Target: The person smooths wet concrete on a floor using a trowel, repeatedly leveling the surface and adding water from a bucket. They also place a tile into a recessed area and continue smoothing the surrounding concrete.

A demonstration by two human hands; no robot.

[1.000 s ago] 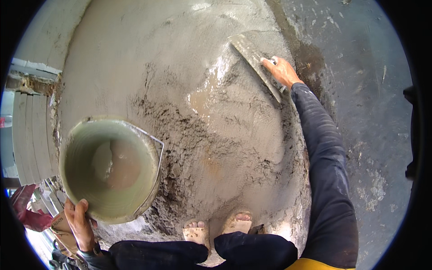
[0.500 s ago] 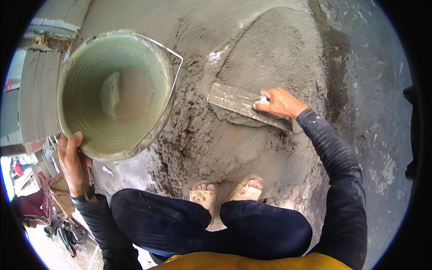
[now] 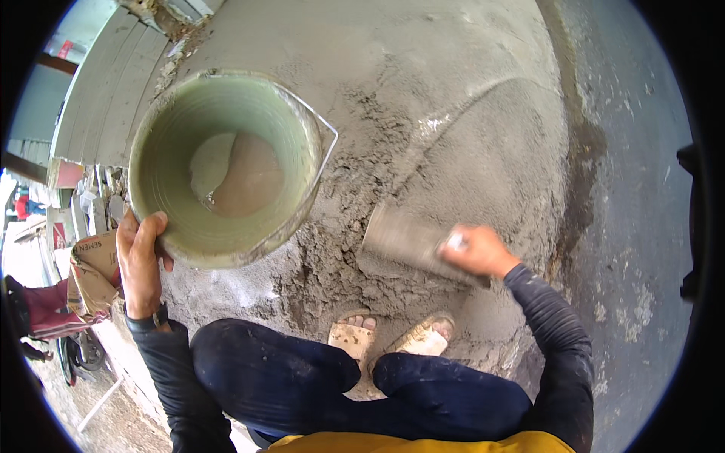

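Observation:
My left hand (image 3: 142, 260) grips the near-left rim of a green plastic bucket (image 3: 170, 128), fingers over the edge. Inside the tilted bucket lies a little murky water (image 3: 253, 181), with its thin wire handle (image 3: 326, 124) lying at the right side. In my right hand (image 3: 479, 251) is the handle of a flat rectangular plastering trowel (image 3: 411, 238), smeared by motion. The blade rests on or just above wet grey mortar (image 3: 483, 158); contact is hard to make out. A curved ridge runs through the mortar beyond the trowel.
My sandalled feet (image 3: 351, 336) stand in the mortar close to the trowel. Along the right runs a smooth grey wall (image 3: 634, 189). Wooden planks (image 3: 113, 90) lie at the far left, with a brown paper sack (image 3: 94, 272) nearer. Rough crumbly mortar (image 3: 336, 264) lies between bucket and trowel.
The trowel has come nearer to my feet across the mortar. The bucket appears further right in view, and the water in it has shifted. My view has also moved.

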